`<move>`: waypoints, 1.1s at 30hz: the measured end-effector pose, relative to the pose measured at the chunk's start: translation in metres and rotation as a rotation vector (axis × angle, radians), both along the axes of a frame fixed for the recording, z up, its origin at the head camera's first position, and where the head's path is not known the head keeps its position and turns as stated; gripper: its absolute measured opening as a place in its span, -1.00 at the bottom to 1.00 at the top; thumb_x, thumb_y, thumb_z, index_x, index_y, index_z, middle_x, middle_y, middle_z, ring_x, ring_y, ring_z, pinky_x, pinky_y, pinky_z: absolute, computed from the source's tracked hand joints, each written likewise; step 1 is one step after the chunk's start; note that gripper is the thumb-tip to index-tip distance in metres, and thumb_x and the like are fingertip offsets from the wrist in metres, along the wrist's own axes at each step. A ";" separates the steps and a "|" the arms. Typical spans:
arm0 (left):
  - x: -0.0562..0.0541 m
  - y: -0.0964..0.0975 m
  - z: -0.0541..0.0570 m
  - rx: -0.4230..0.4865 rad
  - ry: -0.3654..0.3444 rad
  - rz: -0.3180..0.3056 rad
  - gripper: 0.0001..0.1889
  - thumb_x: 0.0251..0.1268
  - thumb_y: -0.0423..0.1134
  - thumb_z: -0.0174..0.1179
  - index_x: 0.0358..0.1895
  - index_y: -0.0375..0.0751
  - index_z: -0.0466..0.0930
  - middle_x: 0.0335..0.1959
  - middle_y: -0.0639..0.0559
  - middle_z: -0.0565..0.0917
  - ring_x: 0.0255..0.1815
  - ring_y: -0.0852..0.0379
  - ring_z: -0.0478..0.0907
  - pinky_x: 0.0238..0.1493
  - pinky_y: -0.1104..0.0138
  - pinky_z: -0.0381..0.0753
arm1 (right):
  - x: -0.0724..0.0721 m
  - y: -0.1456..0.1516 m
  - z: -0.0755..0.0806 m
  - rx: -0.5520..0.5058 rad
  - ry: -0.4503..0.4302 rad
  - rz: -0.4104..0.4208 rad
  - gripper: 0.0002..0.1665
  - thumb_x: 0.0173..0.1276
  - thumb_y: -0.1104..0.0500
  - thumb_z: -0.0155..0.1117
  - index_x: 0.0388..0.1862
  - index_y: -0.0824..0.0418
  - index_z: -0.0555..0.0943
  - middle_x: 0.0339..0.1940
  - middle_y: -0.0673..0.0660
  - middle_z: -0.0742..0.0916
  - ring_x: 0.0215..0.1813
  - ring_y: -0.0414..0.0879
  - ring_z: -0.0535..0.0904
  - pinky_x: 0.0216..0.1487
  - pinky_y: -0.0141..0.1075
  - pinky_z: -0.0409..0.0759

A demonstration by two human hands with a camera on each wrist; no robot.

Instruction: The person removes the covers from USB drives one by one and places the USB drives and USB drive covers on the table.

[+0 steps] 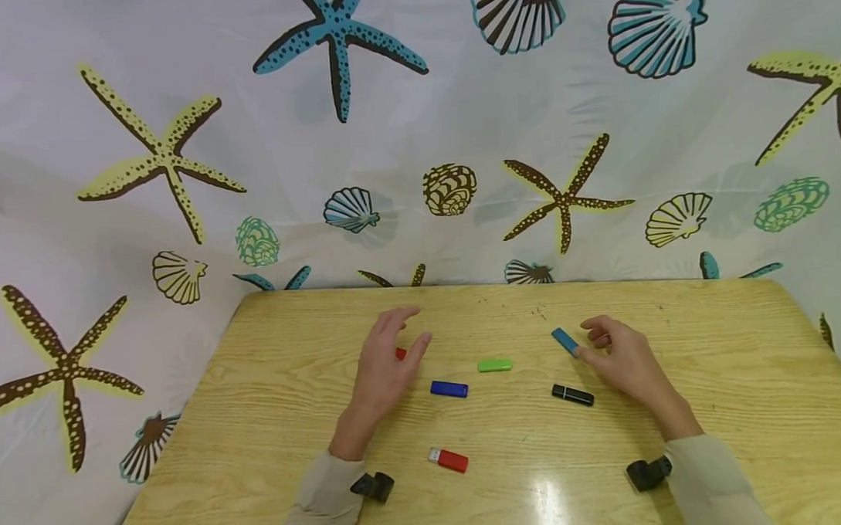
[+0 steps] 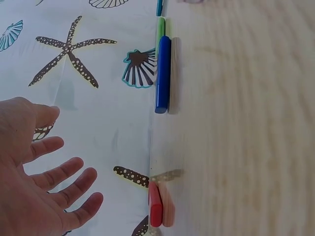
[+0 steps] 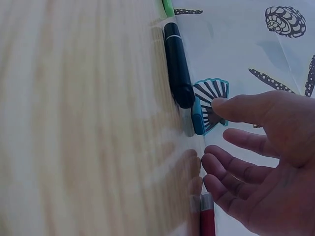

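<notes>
Over the left part of the table my left hand [image 1: 385, 364] hovers with spread fingers, holding nothing. A red USB stick [image 1: 400, 353] lies partly hidden behind it; the left wrist view shows that red stick [image 2: 155, 204] below the hand. My right hand [image 1: 621, 356] has loosely bent fingers and an empty palm. Its thumb overlaps the end of a light blue USB stick [image 1: 565, 341] in the head view, but appears apart from it in the right wrist view. A black USB stick [image 1: 573, 395] lies nearer. In the right wrist view, a red stick with a silver end [image 3: 207, 216] shows beside the fingertips.
Between the hands lie a dark blue USB stick [image 1: 449, 389] and a green one [image 1: 494, 365]. Closer to the front is a red USB stick with a bare metal plug [image 1: 448, 459]. A sea-patterned cloth [image 1: 448, 246] hangs behind the wooden table [image 1: 512, 491].
</notes>
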State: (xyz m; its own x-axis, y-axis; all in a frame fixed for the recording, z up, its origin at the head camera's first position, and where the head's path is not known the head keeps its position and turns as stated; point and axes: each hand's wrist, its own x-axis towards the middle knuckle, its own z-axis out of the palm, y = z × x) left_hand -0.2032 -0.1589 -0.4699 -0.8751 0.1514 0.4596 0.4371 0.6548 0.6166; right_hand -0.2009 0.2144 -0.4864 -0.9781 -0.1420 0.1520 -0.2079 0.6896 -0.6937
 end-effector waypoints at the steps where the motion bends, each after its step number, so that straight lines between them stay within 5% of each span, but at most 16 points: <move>1: 0.000 0.001 0.000 0.002 -0.002 -0.002 -0.57 0.50 -0.11 0.26 0.32 -0.17 0.55 0.25 -0.12 0.56 0.12 -0.08 0.55 0.11 0.00 0.60 | -0.001 -0.001 0.000 -0.002 -0.002 0.001 -0.50 0.41 0.20 0.41 0.24 0.39 0.56 0.01 0.36 0.70 0.06 0.25 0.66 0.05 0.14 0.63; 14: -0.001 0.016 0.005 0.043 0.014 -0.052 -0.62 0.47 -0.20 0.29 0.27 -0.22 0.59 0.22 -0.16 0.55 0.07 -0.12 0.56 0.05 -0.10 0.62 | -0.011 -0.012 -0.003 0.027 -0.035 0.018 -0.55 0.35 0.21 0.47 0.14 0.42 0.63 -0.10 0.28 0.72 -0.08 0.14 0.66 -0.04 0.05 0.65; 33: -0.003 0.036 0.007 0.077 -0.063 -0.105 -0.60 0.49 -0.19 0.27 0.30 -0.20 0.57 0.21 -0.14 0.59 0.09 -0.18 0.59 0.08 -0.11 0.61 | -0.015 -0.021 0.000 0.072 -0.062 0.041 -0.73 0.33 0.28 0.40 -0.03 0.38 0.71 -0.22 0.18 0.75 -0.19 0.03 0.66 -0.15 -0.06 0.67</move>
